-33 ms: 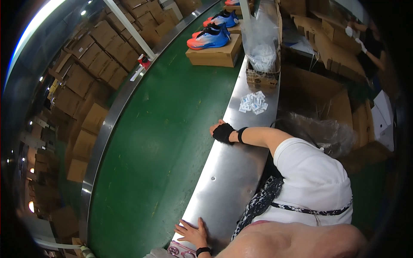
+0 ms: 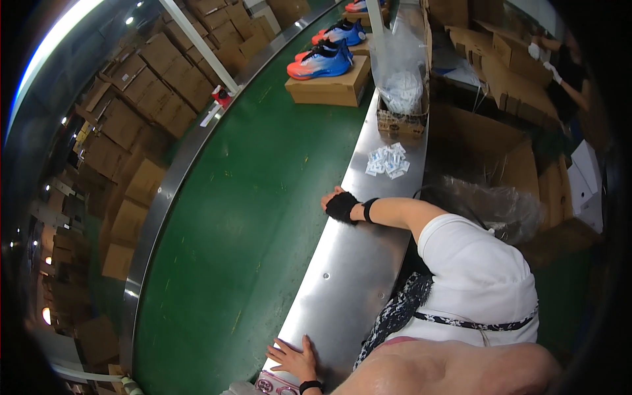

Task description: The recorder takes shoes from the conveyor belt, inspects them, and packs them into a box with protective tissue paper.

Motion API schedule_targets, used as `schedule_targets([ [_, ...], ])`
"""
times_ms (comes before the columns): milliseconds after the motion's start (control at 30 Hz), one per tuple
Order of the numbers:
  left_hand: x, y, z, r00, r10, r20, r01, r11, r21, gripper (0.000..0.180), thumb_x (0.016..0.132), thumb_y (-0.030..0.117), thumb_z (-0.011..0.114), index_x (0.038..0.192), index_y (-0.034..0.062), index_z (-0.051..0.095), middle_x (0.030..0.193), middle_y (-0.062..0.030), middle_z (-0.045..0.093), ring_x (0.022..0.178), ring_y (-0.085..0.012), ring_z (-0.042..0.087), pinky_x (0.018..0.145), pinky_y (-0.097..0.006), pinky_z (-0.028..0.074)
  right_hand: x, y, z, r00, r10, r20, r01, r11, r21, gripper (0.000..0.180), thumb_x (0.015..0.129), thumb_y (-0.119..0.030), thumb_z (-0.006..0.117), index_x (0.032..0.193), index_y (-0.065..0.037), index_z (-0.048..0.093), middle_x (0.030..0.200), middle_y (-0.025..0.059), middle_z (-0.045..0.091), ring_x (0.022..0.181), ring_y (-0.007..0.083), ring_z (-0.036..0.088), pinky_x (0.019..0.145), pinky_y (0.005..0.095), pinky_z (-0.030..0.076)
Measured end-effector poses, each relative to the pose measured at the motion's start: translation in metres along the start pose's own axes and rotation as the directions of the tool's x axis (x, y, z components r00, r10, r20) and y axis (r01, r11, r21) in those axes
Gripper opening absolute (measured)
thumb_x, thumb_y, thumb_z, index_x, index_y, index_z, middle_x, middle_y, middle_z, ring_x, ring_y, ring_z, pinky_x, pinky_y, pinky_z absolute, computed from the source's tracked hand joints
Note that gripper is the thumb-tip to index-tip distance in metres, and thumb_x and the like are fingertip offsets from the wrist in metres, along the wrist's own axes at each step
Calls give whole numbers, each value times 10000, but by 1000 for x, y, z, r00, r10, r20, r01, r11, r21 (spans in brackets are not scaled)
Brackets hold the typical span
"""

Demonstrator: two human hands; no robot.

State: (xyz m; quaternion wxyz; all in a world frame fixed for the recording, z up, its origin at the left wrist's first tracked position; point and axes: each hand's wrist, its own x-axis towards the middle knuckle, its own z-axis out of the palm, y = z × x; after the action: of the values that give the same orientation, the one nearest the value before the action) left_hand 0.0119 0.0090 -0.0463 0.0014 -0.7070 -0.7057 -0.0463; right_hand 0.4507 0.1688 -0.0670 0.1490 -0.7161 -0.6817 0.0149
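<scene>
My left hand (image 2: 294, 359) lies flat on the metal ledge (image 2: 329, 289), palm down with fingers spread. A black band circles its wrist, and a pink phone (image 2: 271, 382) is just beside it, partly cut off. Farther along, my right hand (image 2: 340, 205) rests at the ledge's inner edge in a black fingerless glove, with its fingers curled in. Nothing shows in that hand. Beyond it sits a loose pile of small white packets (image 2: 388, 161) on the ledge. An open carton (image 2: 401, 125) holding a clear bag of similar packets (image 2: 403, 92) stands behind the pile.
Along the green conveyor belt (image 2: 224, 230), blue and orange running shoes (image 2: 321, 62) sit on brown shoeboxes (image 2: 322, 92). Cartons (image 2: 161, 79) are stacked past the far rail. A large open carton (image 2: 487, 145) with plastic is at right; a white-gloved co-worker's hand (image 2: 552, 69) handles cardboard behind.
</scene>
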Motion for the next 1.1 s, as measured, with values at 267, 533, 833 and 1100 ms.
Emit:
schedule_targets([
  [267, 10, 34, -74, 964, -3, 268, -31, 992, 122, 867, 754, 690, 347, 1336, 56, 247, 1332, -281, 234, 1249, -423, 188, 858, -709, 170, 4, 3, -2, 999, 33, -8, -33, 998, -53, 137, 766, -145, 422, 751, -112, 553, 720, 72, 583, 733, 230, 584, 843, 400, 334],
  [533, 11, 28, -64, 960, -33, 277, 0, 993, 121, 869, 750, 692, 347, 1327, 46, 267, 1328, -279, 248, 1254, -428, 173, 870, -701, 168, 3, -7, -10, 999, -2, 36, 5, 997, -78, 130, 759, -126, 419, 738, -118, 547, 716, 50, 592, 730, 195, 578, 764, 341, 326],
  [833, 36, 18, 9, 866, -353, 353, 115, 829, 547, 861, 751, 683, 363, 1320, 43, 281, 1333, -277, 238, 1251, -432, 173, 866, -696, 183, 8, -13, -5, 998, -47, -36, 46, 999, -29, 129, 768, -119, 411, 724, -102, 531, 674, 79, 585, 658, 227, 568, 776, 349, 319],
  [1100, 7, 14, -29, 991, -28, 129, 30, 999, -13, 874, 693, 607, 505, 1295, 7, 302, 1340, -255, 219, 1276, -411, 124, 903, -689, 80, 1, -7, -19, 1000, -14, 2, 14, 1000, -14, 123, 772, -124, 419, 754, -95, 537, 692, 81, 604, 715, 232, 586, 772, 366, 326],
])
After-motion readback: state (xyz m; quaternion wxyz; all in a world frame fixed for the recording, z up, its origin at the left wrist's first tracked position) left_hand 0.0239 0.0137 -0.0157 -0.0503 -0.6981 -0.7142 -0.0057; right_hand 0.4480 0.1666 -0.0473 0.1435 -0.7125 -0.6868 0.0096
